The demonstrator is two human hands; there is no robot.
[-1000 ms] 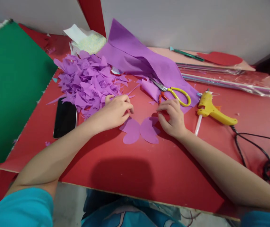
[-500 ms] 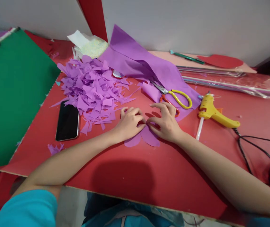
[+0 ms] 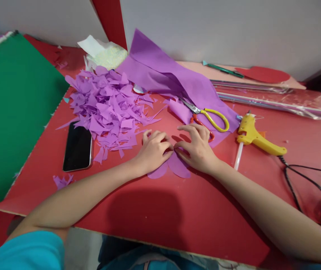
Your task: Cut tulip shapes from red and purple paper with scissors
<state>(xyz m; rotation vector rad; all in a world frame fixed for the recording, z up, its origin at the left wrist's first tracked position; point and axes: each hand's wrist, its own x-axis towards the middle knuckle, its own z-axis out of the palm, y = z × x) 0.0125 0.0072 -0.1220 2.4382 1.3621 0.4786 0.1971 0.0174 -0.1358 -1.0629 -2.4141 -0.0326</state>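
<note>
Both of my hands meet over a purple petal-shaped cutout with rounded lobes, lying on the red tabletop. My left hand pinches its upper middle with thumb and forefinger, the other fingers curled. From the other side my right hand pinches the same spot, fingertips almost touching the left ones. The hands cover most of the cutout's upper part. Just beyond the right hand lie scissors with one yellow and one red handle, resting on a large purple sheet.
A heap of purple scraps and a phone lie left. To the right rests a yellow glue gun with a black cord. Farther back are plastic-wrapped sticks, a green pen and a red cutout. A green board covers the far left.
The view has shifted slightly. My hands keep nearly the same pinch on the purple cutout; otherwise nothing has visibly moved.
</note>
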